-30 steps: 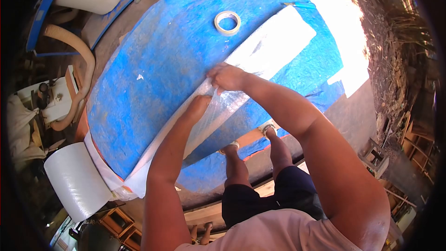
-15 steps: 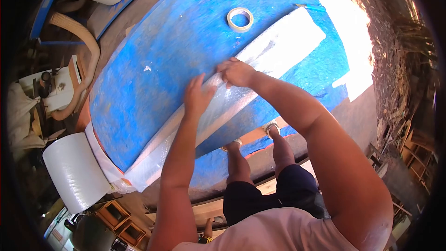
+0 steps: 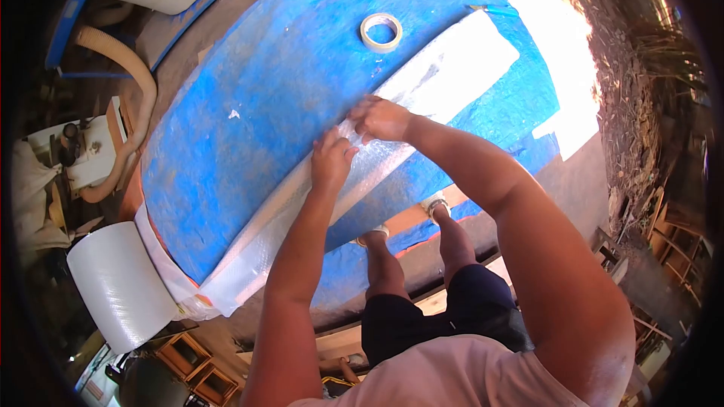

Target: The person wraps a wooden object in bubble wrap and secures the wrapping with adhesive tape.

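A long strip of bubble wrap, folded over on itself, lies diagonally across a blue-covered table. My left hand grips the wrap's far edge near the middle, fingers curled over it. Just to the right, my right hand pinches the same edge. What lies inside the wrap, if anything, I cannot make out. Beyond my hands sits a roll of tape on its side. By the wrap's far right end lies a blue-handled cutter.
A big roll of bubble wrap stands off the table's left end, joined to the strip. A ribbed hose and a blue frame are at the far left. Wooden frames lie at the lower left.
My left hand has moved right along the wrap's edge, closer to my right hand, and its fingers have curled onto the wrap. The right hand stays about where it was.
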Demonstrator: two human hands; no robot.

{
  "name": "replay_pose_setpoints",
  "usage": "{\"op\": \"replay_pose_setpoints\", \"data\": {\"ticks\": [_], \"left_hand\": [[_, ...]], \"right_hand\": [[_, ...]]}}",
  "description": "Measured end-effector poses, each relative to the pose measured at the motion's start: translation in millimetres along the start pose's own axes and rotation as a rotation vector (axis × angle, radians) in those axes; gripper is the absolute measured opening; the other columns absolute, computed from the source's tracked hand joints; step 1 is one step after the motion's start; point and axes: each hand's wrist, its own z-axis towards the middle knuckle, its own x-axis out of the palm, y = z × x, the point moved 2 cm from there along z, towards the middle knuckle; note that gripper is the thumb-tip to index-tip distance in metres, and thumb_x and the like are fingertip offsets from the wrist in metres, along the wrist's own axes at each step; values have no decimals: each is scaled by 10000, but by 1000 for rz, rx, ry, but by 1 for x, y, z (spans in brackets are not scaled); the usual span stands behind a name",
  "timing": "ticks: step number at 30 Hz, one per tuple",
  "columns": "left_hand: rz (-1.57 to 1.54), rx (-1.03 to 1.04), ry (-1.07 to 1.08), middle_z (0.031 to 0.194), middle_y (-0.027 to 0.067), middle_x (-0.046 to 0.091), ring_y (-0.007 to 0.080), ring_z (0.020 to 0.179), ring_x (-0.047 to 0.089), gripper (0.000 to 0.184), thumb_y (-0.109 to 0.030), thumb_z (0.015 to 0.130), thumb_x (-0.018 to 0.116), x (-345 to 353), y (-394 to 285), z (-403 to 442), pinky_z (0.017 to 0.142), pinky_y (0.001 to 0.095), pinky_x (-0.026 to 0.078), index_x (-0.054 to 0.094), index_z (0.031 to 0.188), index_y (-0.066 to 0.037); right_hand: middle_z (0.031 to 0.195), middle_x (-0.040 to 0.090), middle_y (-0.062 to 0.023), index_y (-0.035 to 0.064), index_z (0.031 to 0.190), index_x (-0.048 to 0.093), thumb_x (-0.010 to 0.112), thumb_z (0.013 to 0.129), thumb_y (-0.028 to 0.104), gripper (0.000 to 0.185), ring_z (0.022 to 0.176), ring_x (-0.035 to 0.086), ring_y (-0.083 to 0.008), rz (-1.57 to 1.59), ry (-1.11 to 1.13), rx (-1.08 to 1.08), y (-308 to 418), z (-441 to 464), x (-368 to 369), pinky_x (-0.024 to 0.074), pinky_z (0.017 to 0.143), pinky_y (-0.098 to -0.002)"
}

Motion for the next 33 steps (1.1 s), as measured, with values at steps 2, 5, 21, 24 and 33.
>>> {"op": "replay_pose_setpoints", "data": {"ticks": [2, 5, 21, 24, 33], "left_hand": [[-50, -10, -15, 1287, 183, 556, 380, 1183, 522, 208, -229, 800, 721, 0, 3, -1, 998, 583, 382, 635, 867, -51], [-114, -32, -51, 1289, 179, 566, 383, 1201, 522, 173, -195, 809, 712, 3, 6, -4, 1016, 559, 377, 633, 847, -46], [-113, -57, -19, 1265, 202, 574, 354, 1224, 524, 198, -150, 820, 707, -2, 6, -4, 1046, 461, 379, 569, 769, -18], [-68, -77, 27, 1262, 201, 576, 353, 1229, 519, 213, -151, 818, 708, -2, 6, -1, 1043, 458, 385, 556, 755, -15], [-6, -63, -113, 1282, 232, 556, 364, 1221, 529, 174, -109, 830, 688, 2, -10, -7, 997, 396, 439, 569, 765, 1]], "right_hand": [[1030, 601, -19, 150, 830, 721, 728, 696, 315, 213, 1076, 548, -228, 4, 15, 17, 0, 0, -3, 372, 1017, -404], [1067, 606, -42, 133, 942, 702, 745, 697, 323, 314, 1104, 541, -247, 35, 10, 59, 0, -5, -11, 376, 1011, -396], [954, 666, -64, 131, 785, 709, 618, 749, 134, 98, 1024, 581, -256, -219, 107, 350, -142, -112, -104, 475, 836, -391], [995, 650, -52, 120, 872, 702, 583, 804, 137, 138, 1045, 576, -253, -239, 72, 391, -138, -118, -96, 470, 863, -383], [1087, 651, -63, 108, 1062, 653, 446, 886, 122, 272, 1091, 573, -232, -322, -17, 454, -123, -128, -98, 434, 961, -382]]}}
